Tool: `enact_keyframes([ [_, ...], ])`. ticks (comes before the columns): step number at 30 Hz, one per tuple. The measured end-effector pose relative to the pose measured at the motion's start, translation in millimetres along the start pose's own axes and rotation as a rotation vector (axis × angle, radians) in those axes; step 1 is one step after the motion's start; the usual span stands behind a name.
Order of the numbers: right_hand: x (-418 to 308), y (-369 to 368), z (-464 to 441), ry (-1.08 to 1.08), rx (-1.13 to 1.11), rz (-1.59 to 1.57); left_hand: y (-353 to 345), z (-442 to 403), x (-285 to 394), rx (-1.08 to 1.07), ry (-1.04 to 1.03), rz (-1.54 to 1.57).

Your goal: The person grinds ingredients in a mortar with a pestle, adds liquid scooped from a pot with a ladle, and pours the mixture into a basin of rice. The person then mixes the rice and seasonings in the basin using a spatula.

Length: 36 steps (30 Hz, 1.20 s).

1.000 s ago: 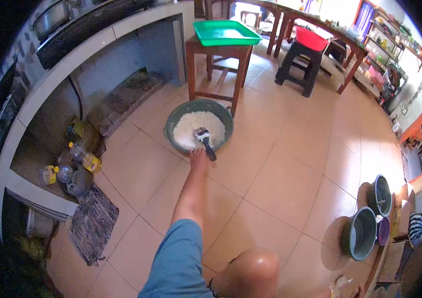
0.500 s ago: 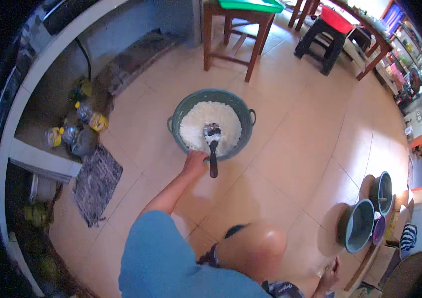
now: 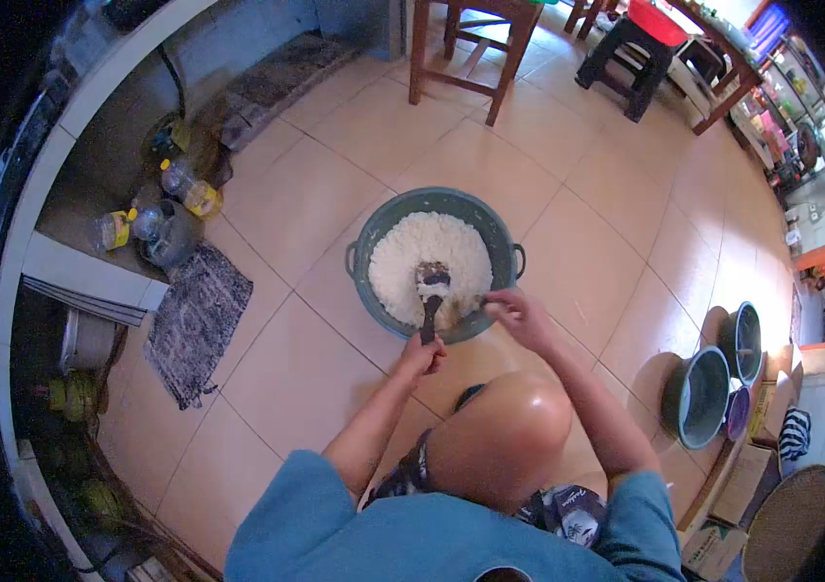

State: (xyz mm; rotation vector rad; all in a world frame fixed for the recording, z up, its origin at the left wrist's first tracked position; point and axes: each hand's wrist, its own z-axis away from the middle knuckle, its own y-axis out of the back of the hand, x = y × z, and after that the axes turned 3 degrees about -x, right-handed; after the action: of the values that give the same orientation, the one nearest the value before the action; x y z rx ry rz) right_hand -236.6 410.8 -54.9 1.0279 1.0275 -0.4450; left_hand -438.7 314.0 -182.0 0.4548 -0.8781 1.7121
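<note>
Black utensil (image 3: 431,308) — in left grip (image 3: 422,356)

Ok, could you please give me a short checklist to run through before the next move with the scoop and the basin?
1. Basin standing on the floor: ok.
2. White contents heaped inside it: ok.
3. Left hand on the handle end of the scoop: ok.
4. Right hand well away from the basin: not ok, it is by the near right rim.
5. Right fingers free of any item: cannot tell, the area beside them is blurred.
</note>
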Motion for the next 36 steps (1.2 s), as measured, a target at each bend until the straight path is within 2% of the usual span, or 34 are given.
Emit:
enact_keyframes([
  [1, 5.1, -17.9, -17.5, -0.019, -0.043, 0.011, -2.5, 6.1, 7.2, 0.012, -0.013, -0.026],
  [3, 17.6, -50.1, -44.3, 0.085, -0.022, 0.089, -10.8, 28.3, 16.4, 0.048, -0.047, -0.12],
  [6, 25.7, -79.4, -65.8, 0.184, 0.052, 0.15, -20.7, 62.0, 20.5, 0.127, -0.169, -0.426],
  [9, 11.2, -98.3, -75.7, 0.367, 0.301, 0.166, -12.1, 56.2, 2.6, 0.223, -0.343, -0.765],
  [10, 2.3, -93.5, -76.0, 0.352, 0.308, 0.225, -7.0, 42.3, -8.7, 0.233, -0.518, -0.809],
  [12, -5.9, -88.4, -78.8, 0.342, 0.412, 0.178, -24.2, 57.1, 24.9, 0.274, -0.521, -0.793],
  [13, -10.7, -88.7, -79.6, 0.334, 0.426, 0.155, -19.9, 55.2, 21.4, 0.233, -0.533, -0.716],
  [16, -9.2, -92.7, -79.5, 0.285, 0.44, 0.208, -19.5, 48.9, 25.1, 0.299, -0.494, -0.791],
  [19, 6.6, -101.2, -74.2, 0.342, 0.425, 0.174, -15.1, 51.6, 22.3, 0.293, -0.51, -0.662],
  [20, 13.8, -103.3, -68.7, 0.288, 0.377, 0.108, -10.5, 49.0, 25.4, 0.313, -0.463, -0.586],
  [22, 58.6, -110.6, -69.8, 0.237, 0.28, 0.38, -8.6, 54.8, 52.4, 0.336, -0.322, -0.43],
  [23, 90.8, -120.7, -65.4, 0.189, 0.212, 0.515, -13.3, 71.4, 80.1, 0.373, -0.257, -0.473],
  [24, 95.9, -121.2, -65.2, 0.139, 0.294, 0.465, -7.0, 66.6, 79.3, 0.367, -0.304, -0.427],
  [25, 108.3, -109.7, -65.3, 0.176, 0.218, 0.535, 2.8, 59.5, 81.8, 0.211, -0.315, -0.257],
  [26, 108.9, -105.3, -75.3, 0.151, 0.345, 0.469, 11.2, 52.6, 74.6, 0.159, -0.374, -0.177],
  [27, 77.3, -95.1, -71.1, 0.164, 0.461, 0.27, 12.5, 54.9, 79.5, 0.178, -0.311, -0.149],
  [29, 55.0, -81.7, -77.3, -0.016, 0.391, 0.032, 6.3, 69.1, 95.1, 0.14, -0.172, 0.007],
  [30, 39.2, -72.6, -77.4, -0.124, 0.329, -0.145, 9.8, 67.9, 89.6, -0.033, -0.115, 0.253],
  [32, 49.8, -76.3, -87.6, -0.036, 0.355, -0.447, 12.2, 63.0, 75.1, -0.372, 0.007, 0.76],
  [33, 52.7, -75.6, -92.1, 0.017, 0.365, -0.594, 9.7, 60.5, 70.6, -0.507, 0.048, 0.884],
  [35, 43.4, -69.1, -97.1, 0.066, 0.443, -0.524, 6.1, 58.4, 62.4, -0.765, 0.135, 1.131],
  [36, 37.6, -64.4, -99.2, 0.092, 0.48, -0.492, 4.1, 60.2, 58.9, -0.816, 0.166, 1.2],
])
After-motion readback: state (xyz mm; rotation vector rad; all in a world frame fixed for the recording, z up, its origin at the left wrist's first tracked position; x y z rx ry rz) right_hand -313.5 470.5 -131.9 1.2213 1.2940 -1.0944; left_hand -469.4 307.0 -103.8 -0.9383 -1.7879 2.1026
